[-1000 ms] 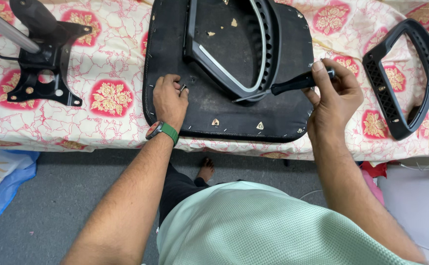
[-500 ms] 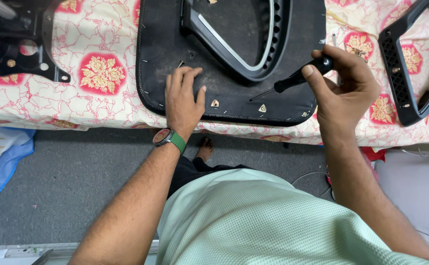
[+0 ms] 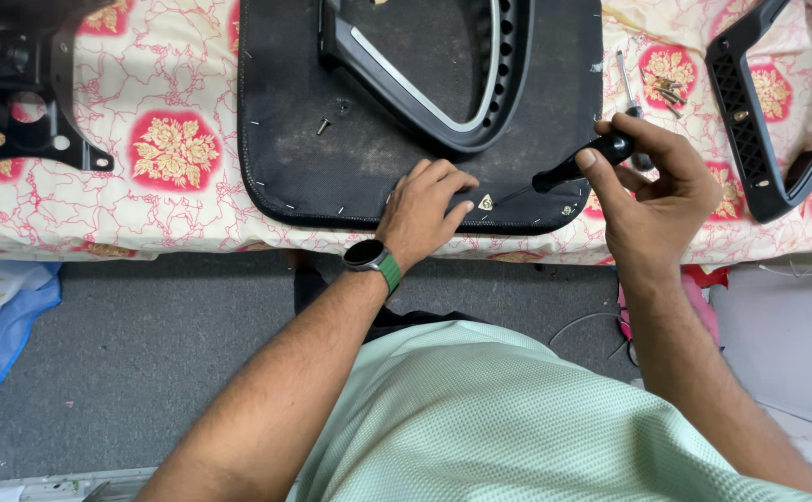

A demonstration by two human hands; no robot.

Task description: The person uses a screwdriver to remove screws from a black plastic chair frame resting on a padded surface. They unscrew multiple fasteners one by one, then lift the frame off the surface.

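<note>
Item: upturned chair seat on a bench, head view, listed left to right.

Black metal mounting bracket (image 3: 16, 112): at the left edge of the floral cloth (image 3: 174, 200), detached, well apart from both hands.

Loose screw (image 3: 322, 125): lying free on the seat base (image 3: 378, 158) near its left edge, beside a small fixing hole. Judged already removed.

Black armrest loop (image 3: 425, 84): resting on the seat base toward the far edge; whether it is still fastened cannot be told.

Left hand (image 3: 425, 209): laid flat at the near edge of the seat base, fingers spread slightly and pressing down, gripping nothing. Fingertips sit just beside a triangular metal fitting (image 3: 486, 202).

Screwdriver (image 3: 569, 172): black handle pinched in the right hand (image 3: 652, 195), shaft slanting down so its tip lies near the triangular fitting. Judged the fastening now in hand, not yet out.

Second armrest loop (image 3: 778, 112): at the right edge of the cloth, separate from the seat. Small loose fasteners (image 3: 666, 91) lie between it and the seat base.
</note>
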